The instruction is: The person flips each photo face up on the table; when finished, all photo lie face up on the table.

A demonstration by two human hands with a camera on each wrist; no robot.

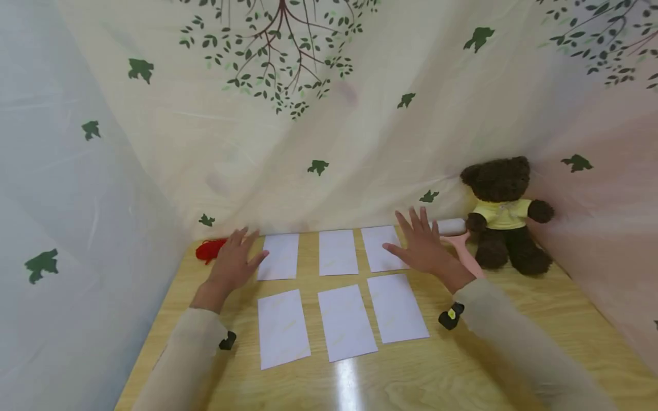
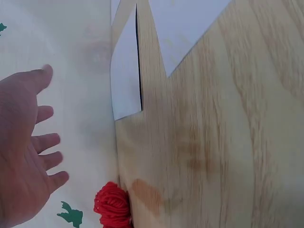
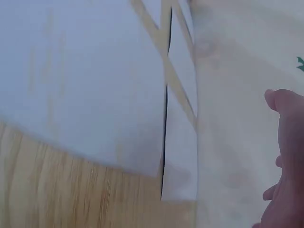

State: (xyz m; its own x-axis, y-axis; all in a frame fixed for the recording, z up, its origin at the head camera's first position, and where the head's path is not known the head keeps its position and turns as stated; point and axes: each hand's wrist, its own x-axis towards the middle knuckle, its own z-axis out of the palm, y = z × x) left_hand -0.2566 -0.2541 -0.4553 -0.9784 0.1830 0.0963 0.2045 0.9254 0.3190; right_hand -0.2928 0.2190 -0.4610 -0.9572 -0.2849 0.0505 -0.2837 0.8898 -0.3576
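Several white paper cards lie in two rows on the wooden table, among them a back left card (image 1: 279, 257), a back right card (image 1: 379, 251) and a front middle card (image 1: 346, 324). My left hand (image 1: 233, 262) is held over the table with fingers spread, between the red yarn (image 1: 209, 250) and the back left card. Nothing is in its grasp in the left wrist view. Fingers spread as well, my right hand (image 1: 418, 244) overlaps the back right card's edge in the head view. It holds nothing either.
A brown teddy bear (image 1: 501, 214) in a yellow top sits at the back right. Beside it lies a lint roller (image 1: 462, 248) with a pink handle. Pale cloth (image 1: 257, 160) printed with leaves and branches hangs behind the wooden table (image 1: 411, 379) and along both sides.
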